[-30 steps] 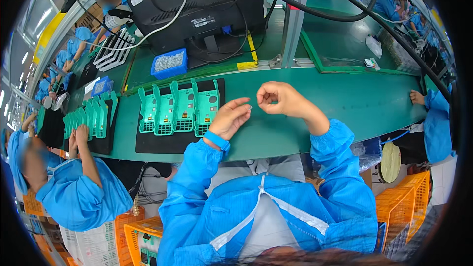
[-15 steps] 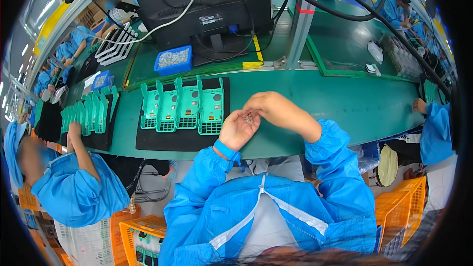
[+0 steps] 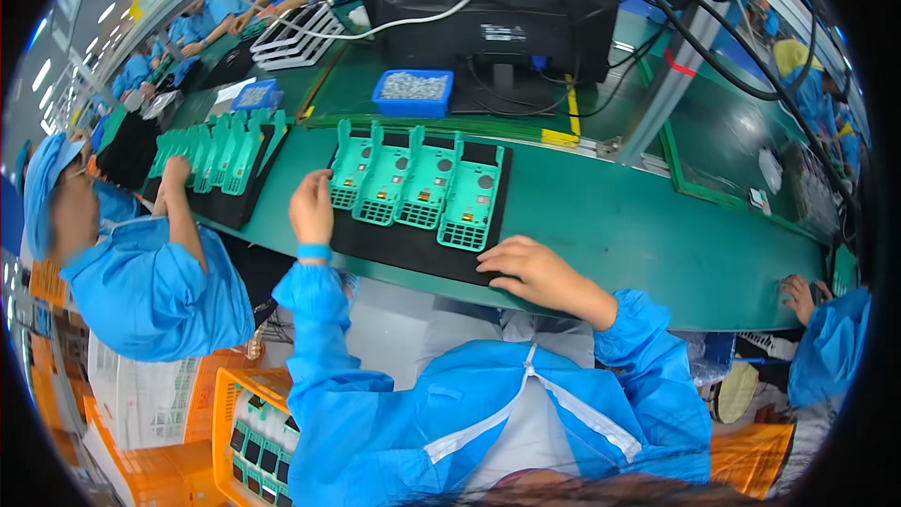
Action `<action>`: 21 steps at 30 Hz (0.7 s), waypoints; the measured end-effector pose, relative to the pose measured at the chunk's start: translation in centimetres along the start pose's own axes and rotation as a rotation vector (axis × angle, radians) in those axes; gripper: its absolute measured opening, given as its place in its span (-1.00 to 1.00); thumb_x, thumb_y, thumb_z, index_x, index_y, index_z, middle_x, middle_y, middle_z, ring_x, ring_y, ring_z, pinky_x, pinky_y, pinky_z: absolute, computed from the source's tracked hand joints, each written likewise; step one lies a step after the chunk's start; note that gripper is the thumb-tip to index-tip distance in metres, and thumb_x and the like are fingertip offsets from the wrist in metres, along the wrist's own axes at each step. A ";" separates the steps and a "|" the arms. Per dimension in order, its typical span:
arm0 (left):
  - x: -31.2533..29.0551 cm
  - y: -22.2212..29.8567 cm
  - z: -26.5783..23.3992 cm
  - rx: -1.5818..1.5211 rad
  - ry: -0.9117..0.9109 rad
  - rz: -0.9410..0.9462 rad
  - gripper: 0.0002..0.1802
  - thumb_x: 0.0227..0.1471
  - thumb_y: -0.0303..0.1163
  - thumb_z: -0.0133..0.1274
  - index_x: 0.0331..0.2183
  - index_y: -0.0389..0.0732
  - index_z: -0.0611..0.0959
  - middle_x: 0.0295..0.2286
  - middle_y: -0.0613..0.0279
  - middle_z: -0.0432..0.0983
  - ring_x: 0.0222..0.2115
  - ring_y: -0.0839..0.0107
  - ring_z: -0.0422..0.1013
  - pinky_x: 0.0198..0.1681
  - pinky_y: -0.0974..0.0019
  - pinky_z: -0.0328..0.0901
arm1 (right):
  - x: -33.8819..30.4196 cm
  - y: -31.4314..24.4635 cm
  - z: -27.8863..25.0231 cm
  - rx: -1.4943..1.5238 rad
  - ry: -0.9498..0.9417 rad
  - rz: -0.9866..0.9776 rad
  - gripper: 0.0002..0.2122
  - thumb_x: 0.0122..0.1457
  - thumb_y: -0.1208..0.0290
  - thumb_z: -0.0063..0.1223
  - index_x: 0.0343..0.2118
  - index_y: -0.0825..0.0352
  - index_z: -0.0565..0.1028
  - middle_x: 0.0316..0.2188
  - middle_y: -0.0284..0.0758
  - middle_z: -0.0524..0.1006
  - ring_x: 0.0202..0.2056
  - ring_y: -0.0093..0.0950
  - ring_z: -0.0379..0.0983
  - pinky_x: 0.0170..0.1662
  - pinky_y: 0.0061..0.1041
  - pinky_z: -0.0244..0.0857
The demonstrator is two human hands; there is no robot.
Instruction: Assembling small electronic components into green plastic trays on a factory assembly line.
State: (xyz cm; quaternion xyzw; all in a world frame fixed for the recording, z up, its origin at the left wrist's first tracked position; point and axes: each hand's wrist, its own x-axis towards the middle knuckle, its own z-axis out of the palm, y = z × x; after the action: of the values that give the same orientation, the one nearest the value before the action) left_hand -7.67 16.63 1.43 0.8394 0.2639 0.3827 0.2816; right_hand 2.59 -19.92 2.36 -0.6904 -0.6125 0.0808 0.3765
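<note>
A black mat [image 3: 413,249] lies near the bench's front edge, carrying a row of several green plastic housings [image 3: 467,207] with grid-patterned lower ends. My left hand [image 3: 312,209], a blue band at its wrist, is at the mat's left side, close to the leftmost housing. Its fingers are curled and its palm is turned from view, so what they hold, if anything, is hidden. At the mat's near right corner rests my right hand [image 3: 537,272], fingers spread and fingertips on the mat's edge, holding nothing visible.
A blue bin [image 3: 413,94] of small pale parts stands behind the housings, beside a black monitor [image 3: 493,19]. At left, a co-worker [image 3: 155,272] handles similar green housings [image 3: 221,155]. A metal post [image 3: 680,66] and hanging cables rise at right. An orange crate [image 3: 225,413] stands below.
My cupped hands, which held small pale pieces together, have parted: the left went to the mat's left side, the right to its near right corner. The whole view has shifted and tilted.
</note>
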 end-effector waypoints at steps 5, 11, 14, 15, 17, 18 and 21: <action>2.7 -9.3 -0.3 0.672 -0.141 -0.057 -0.75 0.05 -0.18 0.01 -0.43 -0.17 0.59 -0.44 -0.03 0.55 -0.39 -0.04 0.46 -0.34 -0.01 0.36 | 1.3 -0.2 2.2 -0.188 -0.014 -0.042 -0.80 0.02 0.38 0.14 -0.25 0.25 0.54 -0.23 -0.39 0.50 -0.15 -0.34 0.38 -0.09 -0.37 0.28; 2.5 -9.4 0.6 0.636 -0.257 0.027 -0.75 0.05 -0.23 -0.03 -0.44 -0.21 0.58 -0.45 -0.07 0.54 -0.39 -0.07 0.46 -0.34 -0.04 0.36 | 0.7 -0.8 2.4 -0.313 0.051 -0.020 -0.83 -0.01 0.32 0.15 -0.35 0.23 0.53 -0.30 -0.42 0.49 -0.20 -0.38 0.39 -0.18 -0.37 0.30; 0.4 -7.0 0.0 0.555 -0.363 0.033 -0.75 0.03 -0.27 -0.03 -0.48 -0.24 0.58 -0.46 -0.11 0.52 -0.38 -0.11 0.44 -0.34 -0.08 0.33 | -0.8 -0.7 1.0 -0.353 0.126 0.053 -0.88 -0.01 0.32 0.16 -0.45 0.23 0.54 -0.41 -0.42 0.49 -0.31 -0.38 0.41 -0.26 -0.40 0.32; -0.6 -6.1 0.4 0.516 -0.383 0.086 -0.76 0.03 -0.28 -0.04 -0.48 -0.26 0.58 -0.47 -0.13 0.51 -0.40 -0.14 0.42 -0.35 -0.11 0.31 | -1.6 -0.7 0.4 -0.369 0.152 0.088 -0.88 -0.01 0.32 0.17 -0.49 0.24 0.53 -0.43 -0.41 0.49 -0.33 -0.37 0.41 -0.27 -0.40 0.32; -3.0 -4.2 1.6 0.448 -0.349 0.173 -0.77 0.03 -0.30 -0.04 -0.50 -0.27 0.55 -0.49 -0.14 0.51 -0.43 -0.13 0.42 -0.38 -0.10 0.31 | -3.7 -1.0 -1.0 -0.379 0.214 0.166 -0.88 -0.03 0.36 0.20 -0.57 0.27 0.52 -0.51 -0.37 0.48 -0.40 -0.34 0.40 -0.32 -0.38 0.30; -4.2 -2.3 2.3 0.479 -0.321 0.203 -0.78 0.04 -0.33 -0.05 -0.52 -0.27 0.51 -0.53 -0.13 0.49 -0.48 -0.12 0.42 -0.43 -0.08 0.29 | -4.9 -0.8 -1.5 -0.368 0.246 0.207 -0.88 -0.04 0.37 0.20 -0.57 0.28 0.52 -0.52 -0.37 0.48 -0.42 -0.32 0.39 -0.34 -0.39 0.30; -6.4 0.9 3.4 0.418 -0.313 0.302 -0.83 0.04 -0.37 -0.04 -0.51 -0.25 0.47 -0.59 -0.10 0.46 -0.53 -0.09 0.40 -0.49 -0.07 0.27 | -7.7 -1.3 -2.6 -0.409 0.355 0.306 -0.88 -0.04 0.41 0.21 -0.58 0.31 0.51 -0.54 -0.34 0.47 -0.47 -0.29 0.40 -0.40 -0.36 0.28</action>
State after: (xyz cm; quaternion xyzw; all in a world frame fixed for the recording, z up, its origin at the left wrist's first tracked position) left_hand -8.41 10.91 -2.99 0.9577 0.1626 0.2236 0.0799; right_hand 1.25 -28.04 2.30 -0.8394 -0.4294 -0.1104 0.3144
